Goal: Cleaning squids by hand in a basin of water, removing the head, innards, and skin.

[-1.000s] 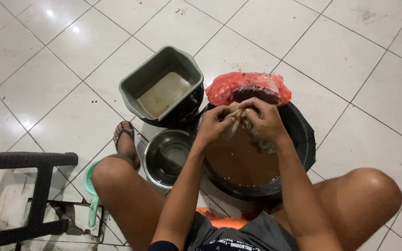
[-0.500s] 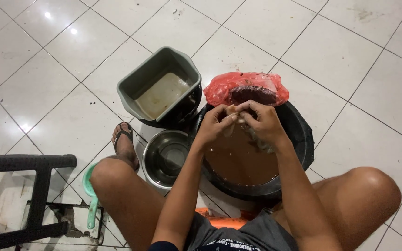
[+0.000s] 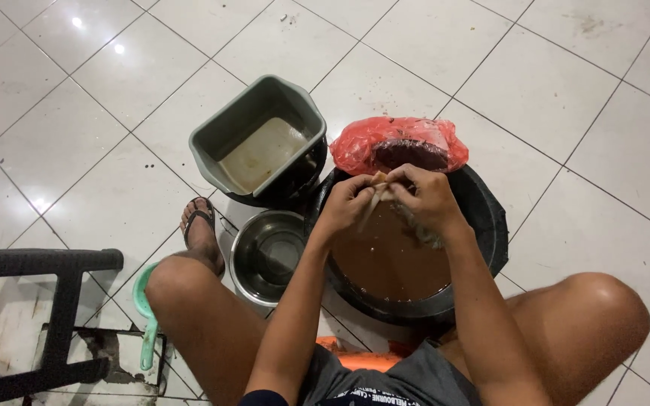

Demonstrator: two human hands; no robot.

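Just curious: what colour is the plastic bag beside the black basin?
Red, translucent plastic bag, clearest in the head view.

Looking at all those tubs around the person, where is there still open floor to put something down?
Bare tiles lie beyond the grey square tub and red bag, and right of the black basin. It is crowded between the steel bowl, the tub, the basin and the sandalled foot. Both hands, left hand and right hand, work over the basin.
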